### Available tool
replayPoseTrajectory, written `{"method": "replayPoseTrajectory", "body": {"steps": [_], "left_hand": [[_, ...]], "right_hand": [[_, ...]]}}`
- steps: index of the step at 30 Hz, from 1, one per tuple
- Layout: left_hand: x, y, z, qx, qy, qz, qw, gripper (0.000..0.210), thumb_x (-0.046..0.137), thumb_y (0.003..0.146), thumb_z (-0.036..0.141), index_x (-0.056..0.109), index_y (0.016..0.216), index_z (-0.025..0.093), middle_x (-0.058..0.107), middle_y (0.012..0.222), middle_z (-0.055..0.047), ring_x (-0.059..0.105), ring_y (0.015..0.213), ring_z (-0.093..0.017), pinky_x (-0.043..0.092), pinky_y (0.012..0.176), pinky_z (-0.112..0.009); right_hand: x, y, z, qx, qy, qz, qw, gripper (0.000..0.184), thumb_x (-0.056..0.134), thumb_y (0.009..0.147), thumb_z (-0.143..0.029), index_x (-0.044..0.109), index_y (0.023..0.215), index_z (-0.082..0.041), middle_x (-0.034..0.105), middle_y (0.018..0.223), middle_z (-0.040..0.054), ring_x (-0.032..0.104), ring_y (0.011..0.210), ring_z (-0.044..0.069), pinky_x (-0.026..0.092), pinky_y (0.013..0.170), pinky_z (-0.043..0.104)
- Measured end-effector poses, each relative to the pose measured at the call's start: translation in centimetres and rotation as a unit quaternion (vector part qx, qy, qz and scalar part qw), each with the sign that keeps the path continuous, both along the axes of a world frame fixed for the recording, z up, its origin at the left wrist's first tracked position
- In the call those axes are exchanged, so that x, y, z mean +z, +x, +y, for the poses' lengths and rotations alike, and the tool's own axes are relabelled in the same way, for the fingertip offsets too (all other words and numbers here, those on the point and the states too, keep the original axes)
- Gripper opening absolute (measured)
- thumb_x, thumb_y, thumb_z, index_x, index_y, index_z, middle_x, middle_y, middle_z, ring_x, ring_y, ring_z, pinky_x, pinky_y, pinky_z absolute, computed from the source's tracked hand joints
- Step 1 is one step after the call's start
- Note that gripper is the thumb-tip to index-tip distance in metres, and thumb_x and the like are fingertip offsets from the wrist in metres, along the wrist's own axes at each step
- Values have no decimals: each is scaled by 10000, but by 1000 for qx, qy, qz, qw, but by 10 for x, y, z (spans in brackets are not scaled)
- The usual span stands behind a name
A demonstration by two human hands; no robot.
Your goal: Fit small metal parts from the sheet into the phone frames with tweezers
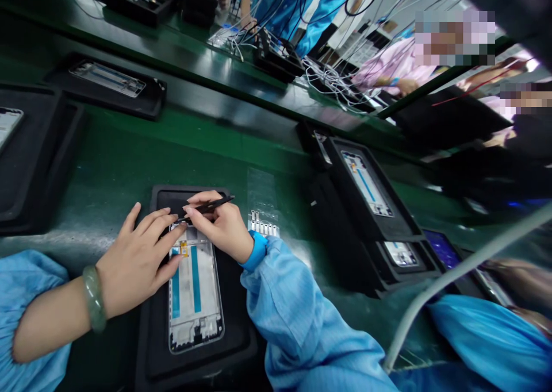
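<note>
A phone middle frame [209, 291] with two blue strips and a small orange flex piece lies in a black foam tray [239, 329]. My left hand [133, 260] rests over its upper left part, fingers spread and stretched out, fingertips touching the top edge. Pinched in my right hand [222, 225] is a slim black tool that looks like tweezers [213, 204], pointing left toward the top edge of the frame. The tool's tip is partly hidden by the fingers. Just right of that hand lies a clear sheet [261, 193] with a row of small white-and-black pieces.
Stacked black trays with phone frames [366, 185] stand on the right. Another tray [150, 107] sits at the back left, more trays [30, 168] at far left. White cables [336, 84] tangle along the raised ledge. Co-workers are across the bench; a blue sleeve [491, 329] is at right.
</note>
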State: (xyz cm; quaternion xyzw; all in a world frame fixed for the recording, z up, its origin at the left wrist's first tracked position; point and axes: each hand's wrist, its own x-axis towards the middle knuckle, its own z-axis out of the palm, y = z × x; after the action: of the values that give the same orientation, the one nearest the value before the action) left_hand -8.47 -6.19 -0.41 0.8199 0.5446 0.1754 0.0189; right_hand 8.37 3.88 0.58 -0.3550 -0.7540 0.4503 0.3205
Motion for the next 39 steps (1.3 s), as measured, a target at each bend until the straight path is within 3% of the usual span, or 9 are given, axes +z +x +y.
{"method": "replayPoseTrajectory", "body": {"steps": [3,8,13,22,29,33,39], "left_hand": [[-1,0,0,2,1,3,1000,437,466,913,370,543,1300,184,581,1273,-150,494,1238,-324,306,1065,-641],[0,1,1,3,8,7,1000,438,465,910,363,547,1291,163,585,1256,-156,501,1222,-328,315,1059,-643],[1,1,1,3,2,-1,1000,446,482,891,350,548,1291,166,591,1235,-153,513,1203,-321,292,1078,-639],[0,0,0,1,6,4,1000,425,469,901,346,545,1274,156,593,1242,-145,505,1223,-320,287,1081,-632],[0,2,0,5,5,19,1000,410,472,904,363,544,1263,178,605,1238,-120,504,1222,-300,251,1096,-628],[-2,3,0,6,13,34,999,401,460,919,373,538,1279,215,607,1261,-95,496,1239,-281,229,1108,-619],[-10,2,1,8,28,48,998,418,460,921,401,530,1304,247,615,1260,-74,503,1239,-268,201,1122,-610]], "right_hand": [[-1,0,0,-5,-10,1,1000,162,607,851,-327,616,974,-223,686,887,25,692,774,150,582,680,277],[3,-3,-2,10,25,-19,999,140,595,860,-308,617,967,-220,688,961,32,685,863,151,580,760,286],[3,-5,-1,-22,21,-22,999,152,586,853,-317,610,972,-225,679,939,18,666,755,129,569,703,269],[-1,1,3,-16,18,-22,999,159,583,850,-306,593,990,-230,674,861,15,670,716,138,569,672,272],[2,0,2,33,127,-57,990,152,536,867,-280,614,972,-204,695,915,53,687,840,168,564,803,307],[1,0,4,2,63,-33,997,174,585,856,-325,622,970,-198,689,855,37,680,717,144,566,662,255],[1,1,6,3,46,-5,999,233,616,854,-405,636,966,-202,690,867,22,672,720,138,551,661,246]]}}
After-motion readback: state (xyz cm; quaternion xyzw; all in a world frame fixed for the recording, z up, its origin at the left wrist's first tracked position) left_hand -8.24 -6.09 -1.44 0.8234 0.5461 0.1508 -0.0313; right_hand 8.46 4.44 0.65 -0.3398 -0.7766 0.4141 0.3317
